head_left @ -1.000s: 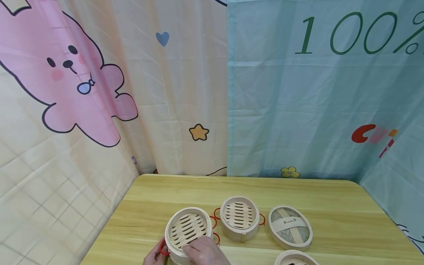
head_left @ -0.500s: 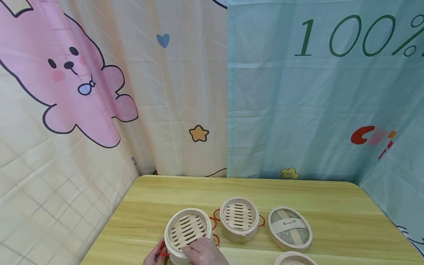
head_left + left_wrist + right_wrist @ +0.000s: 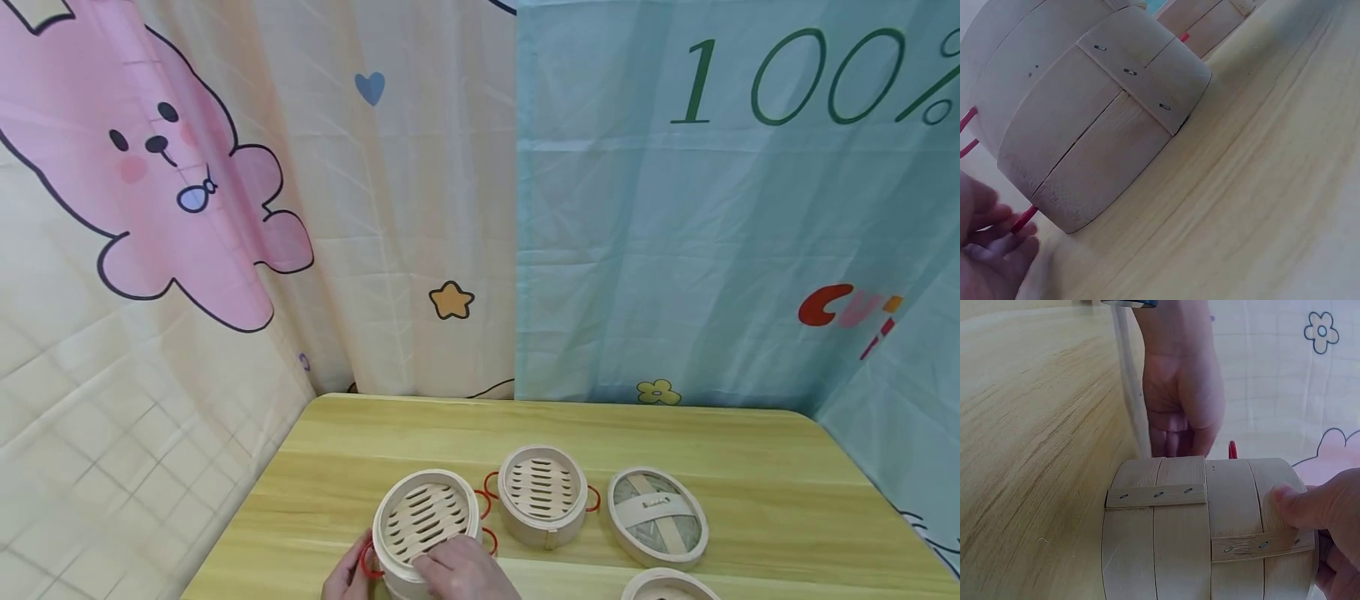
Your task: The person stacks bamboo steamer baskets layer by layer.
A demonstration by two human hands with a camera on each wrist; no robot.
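While left hand (image 3: 347, 575) pinches red handle (image 3: 1024, 220) and right hand (image 3: 468, 570) upper tier (image 3: 426, 517), stacked on lower tier (image 3: 1157, 537), lid (image 3: 657, 518) lies apart.

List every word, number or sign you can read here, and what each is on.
"100%": green, on the blue curtain; the percent sign is cut off by the picture's edge.
"C": red, same curtain; the lettering after it is unclear.
Steamers and lid: no readable text.
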